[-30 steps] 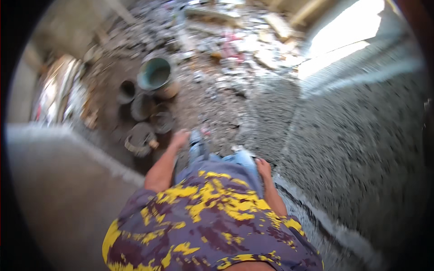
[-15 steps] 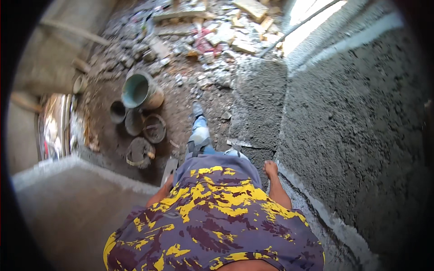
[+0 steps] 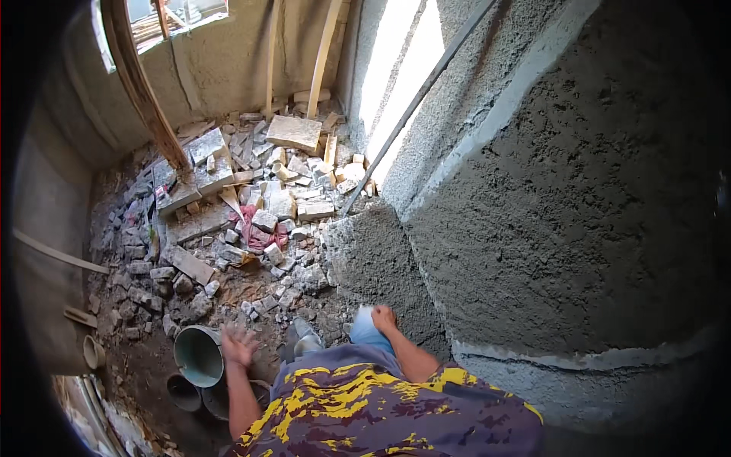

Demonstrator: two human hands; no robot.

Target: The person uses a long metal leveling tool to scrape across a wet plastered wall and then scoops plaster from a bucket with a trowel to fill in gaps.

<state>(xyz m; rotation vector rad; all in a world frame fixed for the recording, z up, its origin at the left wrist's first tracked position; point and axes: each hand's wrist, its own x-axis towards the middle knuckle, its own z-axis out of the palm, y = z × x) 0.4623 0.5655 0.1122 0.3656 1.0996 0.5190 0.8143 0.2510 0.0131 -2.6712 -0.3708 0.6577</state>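
Note:
My left hand (image 3: pixel 239 345) is in front of me with its fingers spread, a little blurred, and nothing shows in it. It is beside the rim of a greenish bucket (image 3: pixel 195 353); I cannot tell whether it touches. Low over my jeans (image 3: pixel 367 333), my right hand (image 3: pixel 384 318) is curled closed, with no tool visible in it. Next to that hand is a strip of rough wet mortar (image 3: pixel 381 259) at the foot of the wall. A smaller dark bucket (image 3: pixel 183 393) stands by the greenish one, and another is partly hidden behind my left forearm.
Rough grey plaster (image 3: pixel 548 228) covers the right wall. A long straight bar (image 3: pixel 419 107) leans there. Ahead lies a heap of broken blocks and rubble (image 3: pixel 297 209) with a red plastic scrap (image 3: pixel 257 234). A wooden post (image 3: pixel 141 87) slants down into it.
I have stepped forward toward the rubble, and my view has tilted up to the far wall. My left hand has come up from my side and spread open. My right hand stays curled.

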